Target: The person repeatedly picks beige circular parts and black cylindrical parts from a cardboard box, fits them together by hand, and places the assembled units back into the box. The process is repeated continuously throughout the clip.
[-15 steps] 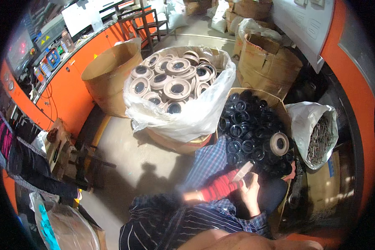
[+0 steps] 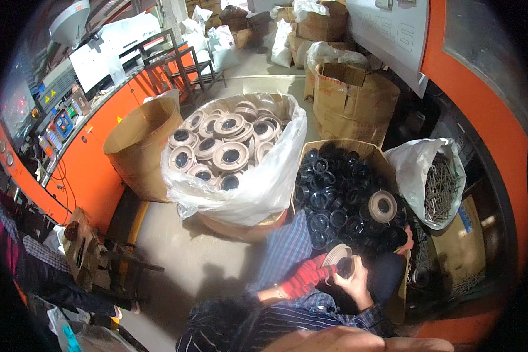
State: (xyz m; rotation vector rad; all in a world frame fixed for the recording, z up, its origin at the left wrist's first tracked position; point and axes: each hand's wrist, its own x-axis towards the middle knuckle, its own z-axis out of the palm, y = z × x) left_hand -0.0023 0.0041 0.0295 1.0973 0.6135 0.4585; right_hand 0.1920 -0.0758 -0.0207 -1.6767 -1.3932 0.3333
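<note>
My left hand (image 2: 304,279), in a red-and-black striped glove, is closed on a beige flanged ring (image 2: 337,254) held tilted above my lap. My bare right hand (image 2: 354,284) is closed round a black ring-shaped part (image 2: 345,267) at the centre of that flanged ring. Whether the black part is fully seated in it, I cannot tell. Just beyond my hands stands a carton of black rings (image 2: 334,196), with another beige flanged ring (image 2: 382,206) lying on top of them. A white-lined carton heaped with beige flanged rings (image 2: 230,155), many with black centres, stands ahead to the left.
To the right is a white sack (image 2: 406,170) of thin metal pieces. Open brown cartons (image 2: 144,138) (image 2: 355,105) stand behind. Orange machines (image 2: 94,158) line the left and right sides. A dark metal stand (image 2: 114,258) and another person's legs (image 2: 58,281) are at left.
My hands have turned the beige flanged ring so its face and black centre show more. My view has shifted, so the cartons appear farther left and lower.
</note>
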